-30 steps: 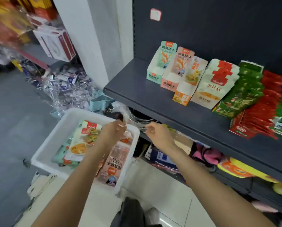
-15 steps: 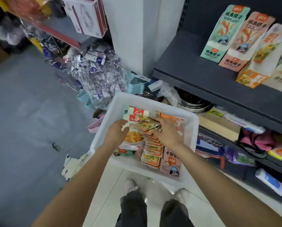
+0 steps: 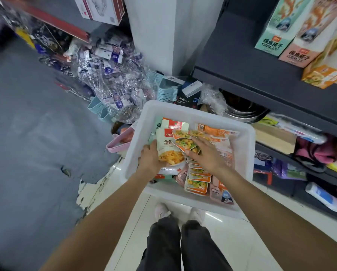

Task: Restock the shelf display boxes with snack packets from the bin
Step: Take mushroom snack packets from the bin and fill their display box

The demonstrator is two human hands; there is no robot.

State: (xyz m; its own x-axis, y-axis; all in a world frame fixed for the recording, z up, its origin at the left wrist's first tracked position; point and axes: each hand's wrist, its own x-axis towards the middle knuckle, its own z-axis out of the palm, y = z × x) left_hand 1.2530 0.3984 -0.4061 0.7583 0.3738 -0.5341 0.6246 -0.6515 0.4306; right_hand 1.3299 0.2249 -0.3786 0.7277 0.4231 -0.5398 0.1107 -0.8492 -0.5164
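A white plastic bin (image 3: 244,153) stands on the floor below the shelf, full of snack packets. My left hand (image 3: 150,161) grips the left edge of a large white packet (image 3: 168,147) with a noodle picture. My right hand (image 3: 204,155) lies flat, fingers spread, on a fanned stack of small orange-edged packets (image 3: 198,180). Orange packets (image 3: 216,133) lie at the bin's far side. On the dark shelf (image 3: 242,61) at upper right stand display boxes: green (image 3: 273,40), pink (image 3: 298,53) and orange (image 3: 322,77).
A pile of clear-wrapped goods (image 3: 113,79) and stacked pale blue cups (image 3: 99,108) sit left of the bin by a white pillar (image 3: 163,36). A pink basket (image 3: 118,141) touches the bin's left side. Lower shelves at the right hold assorted goods. My shoes (image 3: 180,212) stand near the bin.
My view dropped from the shelf to the bin. Both hands moved from its far rim down into it; the left took hold of the large white packet, the right settled on the small packets.
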